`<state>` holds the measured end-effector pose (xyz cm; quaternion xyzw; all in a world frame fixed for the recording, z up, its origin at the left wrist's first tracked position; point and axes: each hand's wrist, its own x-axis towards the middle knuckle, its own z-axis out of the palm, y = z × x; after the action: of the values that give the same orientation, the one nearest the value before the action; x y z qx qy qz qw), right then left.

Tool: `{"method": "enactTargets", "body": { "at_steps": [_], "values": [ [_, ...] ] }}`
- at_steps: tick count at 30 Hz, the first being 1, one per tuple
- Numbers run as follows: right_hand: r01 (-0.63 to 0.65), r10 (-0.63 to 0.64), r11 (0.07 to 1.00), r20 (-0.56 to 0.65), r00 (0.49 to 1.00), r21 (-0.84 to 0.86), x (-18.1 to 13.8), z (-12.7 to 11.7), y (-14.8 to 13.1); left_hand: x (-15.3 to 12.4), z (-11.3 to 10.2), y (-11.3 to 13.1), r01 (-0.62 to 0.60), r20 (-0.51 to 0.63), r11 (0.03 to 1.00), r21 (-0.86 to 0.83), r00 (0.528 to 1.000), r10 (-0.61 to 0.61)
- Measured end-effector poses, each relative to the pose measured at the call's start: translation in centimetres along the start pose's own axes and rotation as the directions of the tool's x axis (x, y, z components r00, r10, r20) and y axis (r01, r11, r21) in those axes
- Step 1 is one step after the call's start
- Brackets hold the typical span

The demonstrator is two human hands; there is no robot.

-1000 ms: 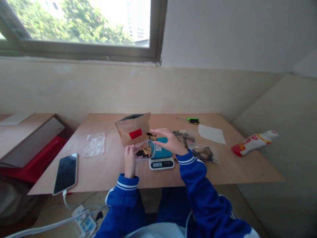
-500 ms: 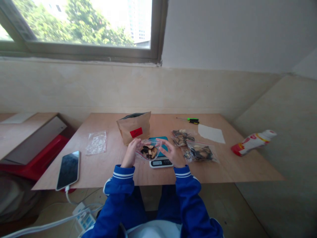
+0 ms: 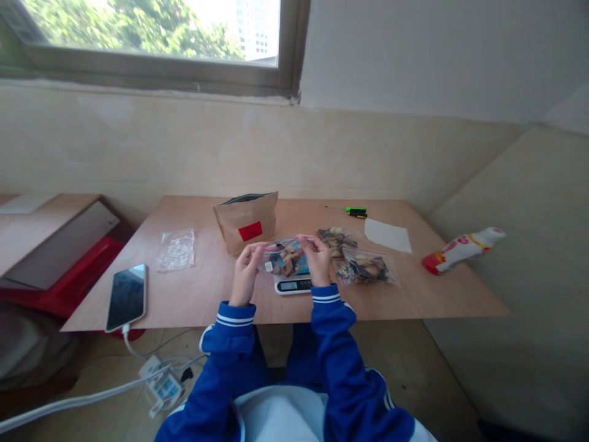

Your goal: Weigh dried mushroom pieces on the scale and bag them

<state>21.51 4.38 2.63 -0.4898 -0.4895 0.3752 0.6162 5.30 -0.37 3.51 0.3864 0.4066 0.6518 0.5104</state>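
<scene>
With the fingers (image 3: pixel 252 250) closed narrow, thumb against fingertips, pinching the top edge of a small clear bag (image 3: pixel 284 259) from both ends: left hand (image 3: pixel 246 264) at the 9 o'clock corner, right hand (image 3: pixel 317 258) at the 3 o'clock corner. Holding it stretched flat between them, dark and tan pieces bunched at its bottom. Lifted a little higher than half a second ago, when it hung lower and slacker over the display, cradled from both sides; a second ago gripped by the left alone while the right hovered open above with a dark piece. So now both hands on the bag's mouth, nothing loose in either, the bag in the air and, as far as can be told, off the pan. Just past the hands, a small kitchen scale (image 3: pixel 294 284) on the wooden surface (image 3: pixel 207 294), teal pan mostly hidden behind the bag, reading too small to make out. At 3 o'clock of the scale, two filled clear bags (image 3: pixel 365 269) lying overlapped, close beside it. At 11 o'clock, just behind, a brown paper pouch (image 3: pixel 247 224) standing open with a red label. Further out at 9 o'clock, empty clear bags (image 3: pixel 176 250) flat on the wood, and at 8 o'clock a phone (image 3: pixel 125 296) near the edge, cable plugged in. Toward 1 o'clock, a white paper sheet (image 3: pixel 387 236), then a green-handled screwdriver (image 3: pixel 355 212) at the far edge. Well off at 3 o'clock, a red-and-white bottle (image 3: pixel 462 248) on its side.
</scene>
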Motion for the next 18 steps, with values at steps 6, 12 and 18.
{"method": "enactTargets", "body": {
  "at_steps": [6,12,18],
  "values": [
    [0.091,-0.089,0.996,0.061,0.994,-0.025,-0.2,0.2,-0.8,1.5,-0.2,-0.1,-0.156,-0.229,0.958,0.241,0.950,0.212],
    [0.081,-0.073,0.992,0.075,0.994,-0.099,-1.8,-0.7,-0.5,0.8,-0.1,0.0,-0.178,-0.295,0.890,0.420,0.901,0.319],
    [0.129,-0.112,0.977,0.109,0.988,-0.168,-2.6,-1.0,-2.3,-0.2,0.0,0.5,-0.185,-0.167,0.898,0.400,0.949,0.269]
  ]
}}
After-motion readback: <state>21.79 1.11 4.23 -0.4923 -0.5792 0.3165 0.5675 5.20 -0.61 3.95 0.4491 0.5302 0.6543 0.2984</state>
